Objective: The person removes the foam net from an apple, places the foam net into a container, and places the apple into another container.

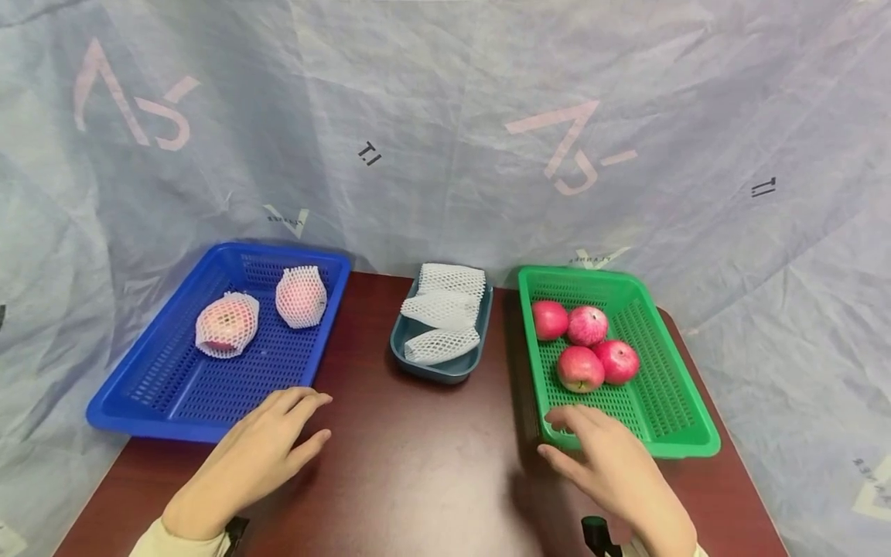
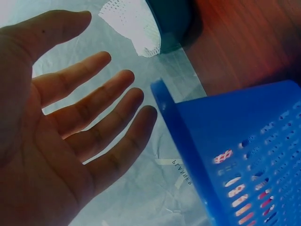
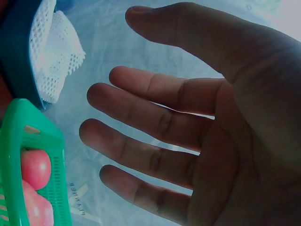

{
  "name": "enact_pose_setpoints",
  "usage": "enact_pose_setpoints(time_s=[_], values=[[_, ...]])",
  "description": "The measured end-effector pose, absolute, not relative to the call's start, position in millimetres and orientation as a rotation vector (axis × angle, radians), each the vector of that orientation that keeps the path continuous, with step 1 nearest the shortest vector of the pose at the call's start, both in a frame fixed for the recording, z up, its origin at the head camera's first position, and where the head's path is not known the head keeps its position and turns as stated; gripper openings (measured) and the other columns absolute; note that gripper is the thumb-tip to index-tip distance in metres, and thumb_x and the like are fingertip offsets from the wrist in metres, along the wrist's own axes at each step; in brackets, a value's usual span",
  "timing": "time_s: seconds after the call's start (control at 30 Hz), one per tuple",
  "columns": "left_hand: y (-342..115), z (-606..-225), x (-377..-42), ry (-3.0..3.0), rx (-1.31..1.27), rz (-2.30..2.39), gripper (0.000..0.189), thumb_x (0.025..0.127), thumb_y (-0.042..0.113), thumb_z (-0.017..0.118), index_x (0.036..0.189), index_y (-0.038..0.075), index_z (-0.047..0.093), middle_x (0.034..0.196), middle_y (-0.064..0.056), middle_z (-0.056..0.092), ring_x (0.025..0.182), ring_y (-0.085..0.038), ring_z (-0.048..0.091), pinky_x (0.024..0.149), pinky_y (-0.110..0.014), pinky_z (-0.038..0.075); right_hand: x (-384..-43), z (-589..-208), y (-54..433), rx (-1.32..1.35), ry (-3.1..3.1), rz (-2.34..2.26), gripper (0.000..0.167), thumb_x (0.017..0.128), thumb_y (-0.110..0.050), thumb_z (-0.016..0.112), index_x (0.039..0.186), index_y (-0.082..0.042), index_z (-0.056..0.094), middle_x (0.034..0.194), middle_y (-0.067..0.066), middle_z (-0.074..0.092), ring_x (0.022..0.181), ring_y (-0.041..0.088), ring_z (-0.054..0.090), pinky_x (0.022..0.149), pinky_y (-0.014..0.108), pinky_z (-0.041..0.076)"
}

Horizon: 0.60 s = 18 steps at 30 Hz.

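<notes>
My left hand [image 1: 261, 449] hovers by the near right corner of a blue basket [image 1: 160, 427], holding nothing, its fingers spread and slightly bent in the left wrist view. Inside that basket lie two apples in white foam nets, one apple [image 1: 227, 324] at the left and another apple [image 1: 302, 297] toward the back. My right hand [image 1: 612, 464] is over the near left corner of a green basket [image 1: 685, 449], fingers relaxed and nothing in them. Several bare red apples [image 1: 581, 369] sit together in the green basket. Both palms show bare in the wrist views.
Between the baskets stands a small dark blue-grey tray [image 1: 437, 375] with several white foam net sleeves [image 1: 445, 346] in it. All stand on a dark red-brown table [image 1: 418, 464]. A grey printed sheet [image 1: 445, 139] hangs behind and around the table.
</notes>
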State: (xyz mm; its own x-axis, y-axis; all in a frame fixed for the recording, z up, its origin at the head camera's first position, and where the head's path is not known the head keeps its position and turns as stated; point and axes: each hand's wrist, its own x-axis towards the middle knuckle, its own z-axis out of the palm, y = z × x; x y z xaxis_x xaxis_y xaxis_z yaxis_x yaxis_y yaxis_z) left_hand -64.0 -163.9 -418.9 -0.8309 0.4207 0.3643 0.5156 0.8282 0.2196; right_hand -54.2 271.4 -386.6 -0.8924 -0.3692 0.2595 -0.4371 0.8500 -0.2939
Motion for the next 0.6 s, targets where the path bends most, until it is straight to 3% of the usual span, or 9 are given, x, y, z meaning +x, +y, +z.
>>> enact_pose_setpoints(time_s=[0.3,0.6], values=[[-180,-393,-78,-2.739,-0.587,-0.385,0.036,0.090,0.028,0.071,0.119,0.006,0.067,0.116,-0.012,0.065,0.106,-0.034,0.062,0.085,-0.055,0.051,-58,-394,271,0.672,-2.891,0.545,0.027,0.083,-0.031,0.082,0.104,-0.025,0.066,0.099,-0.016,0.064,0.087,0.005,0.062,0.076,0.033,0.053],[-241,-350,-144,-2.934,-0.326,-0.293,0.051,0.092,0.033,0.067,0.125,-0.004,0.058,0.123,-0.030,0.056,0.109,-0.051,0.056,0.081,-0.068,0.045,-61,-403,270,0.802,-2.890,0.566,0.026,0.086,-0.032,0.079,0.106,-0.023,0.065,0.099,-0.017,0.063,0.088,0.005,0.062,0.076,0.033,0.053]])
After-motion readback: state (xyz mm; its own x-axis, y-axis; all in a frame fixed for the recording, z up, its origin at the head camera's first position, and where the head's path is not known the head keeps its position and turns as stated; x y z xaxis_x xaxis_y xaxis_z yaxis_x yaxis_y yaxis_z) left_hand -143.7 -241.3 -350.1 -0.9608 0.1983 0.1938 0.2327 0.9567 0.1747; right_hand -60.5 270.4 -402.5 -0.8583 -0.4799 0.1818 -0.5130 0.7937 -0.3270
